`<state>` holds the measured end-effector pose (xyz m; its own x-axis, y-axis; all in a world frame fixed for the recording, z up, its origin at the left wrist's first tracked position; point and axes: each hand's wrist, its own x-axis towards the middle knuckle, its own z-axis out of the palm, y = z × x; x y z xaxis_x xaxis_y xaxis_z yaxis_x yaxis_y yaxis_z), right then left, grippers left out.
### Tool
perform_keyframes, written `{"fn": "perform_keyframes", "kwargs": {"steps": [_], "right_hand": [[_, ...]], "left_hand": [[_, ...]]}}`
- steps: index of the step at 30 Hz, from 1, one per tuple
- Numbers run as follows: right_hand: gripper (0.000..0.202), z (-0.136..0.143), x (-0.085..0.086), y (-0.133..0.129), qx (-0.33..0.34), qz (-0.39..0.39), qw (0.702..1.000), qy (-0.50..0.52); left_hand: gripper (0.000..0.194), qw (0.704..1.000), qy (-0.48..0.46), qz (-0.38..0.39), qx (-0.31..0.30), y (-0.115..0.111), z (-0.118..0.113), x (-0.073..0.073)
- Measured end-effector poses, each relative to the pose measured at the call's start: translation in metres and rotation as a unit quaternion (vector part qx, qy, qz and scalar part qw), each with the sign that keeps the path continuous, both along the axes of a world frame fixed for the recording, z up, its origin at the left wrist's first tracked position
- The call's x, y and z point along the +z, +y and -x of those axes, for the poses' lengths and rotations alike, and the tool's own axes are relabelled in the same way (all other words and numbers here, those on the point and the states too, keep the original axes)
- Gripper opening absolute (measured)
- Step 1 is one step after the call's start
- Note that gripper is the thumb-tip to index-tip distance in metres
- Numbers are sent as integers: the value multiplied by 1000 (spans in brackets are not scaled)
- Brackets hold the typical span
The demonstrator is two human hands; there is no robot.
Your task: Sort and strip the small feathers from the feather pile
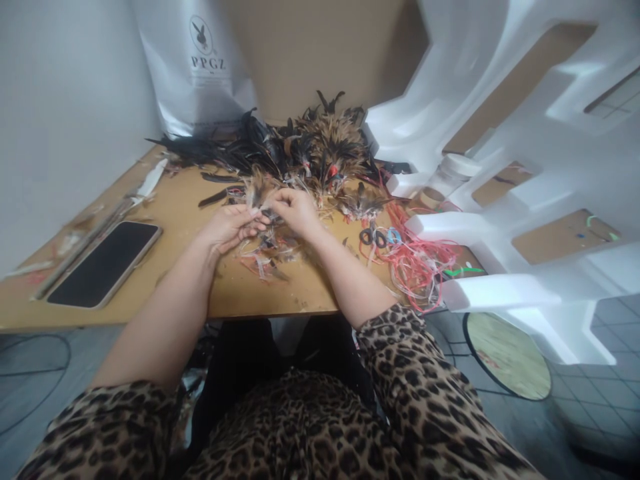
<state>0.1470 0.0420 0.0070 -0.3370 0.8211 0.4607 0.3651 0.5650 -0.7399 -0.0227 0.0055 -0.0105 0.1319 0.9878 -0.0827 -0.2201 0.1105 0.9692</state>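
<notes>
Close together over the table's middle, my left hand (233, 227) and my right hand (296, 210) meet at a small tuft of brown feathers (257, 187). The left thumb and fingers pinch its base. My right fingers are closed at the same spot; whatever fine piece they hold is too small to make out. Loose feather scraps (265, 260) and bits of string lie just under my hands. Behind them rises a heap of brown and black feathers (330, 137), some with red ties at the base.
A phone (106, 263) lies at the left beside a long thin strip. To the right are black-handled scissors (374, 238) and a tangle of pink strings (420, 257). White foam packing (480, 293) juts over the right edge. A silver bag (200, 80) stands at the back.
</notes>
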Motion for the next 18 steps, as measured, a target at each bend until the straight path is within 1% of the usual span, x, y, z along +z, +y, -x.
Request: {"fn": "perform_keyframes", "kwargs": {"steps": [4,6,9,11,14,16,18], "right_hand": [[20,-4,3,-2,5,-4,997,-76],[19,-5,6,-7,16,-39,991,-126],[22,-5,13,-18,22,-113,973,-199],[25,-4,17,-25,17,-147,957,-250],[28,-3,20,-29,13,-172,936,-306],[28,-3,20,-27,12,-171,933,-316],[27,-5,19,-22,13,-158,941,-299]], "left_hand": [[8,999,3,4,48,5,2,-2],[11,998,25,-1,64,7,2,-3],[17,991,110,-30,73,6,0,-7],[20,979,184,-57,60,5,-3,-9],[19,957,275,-87,21,1,-7,-9],[17,942,318,-106,6,-2,-10,-7],[16,931,345,-119,-4,-6,-12,-3]]}}
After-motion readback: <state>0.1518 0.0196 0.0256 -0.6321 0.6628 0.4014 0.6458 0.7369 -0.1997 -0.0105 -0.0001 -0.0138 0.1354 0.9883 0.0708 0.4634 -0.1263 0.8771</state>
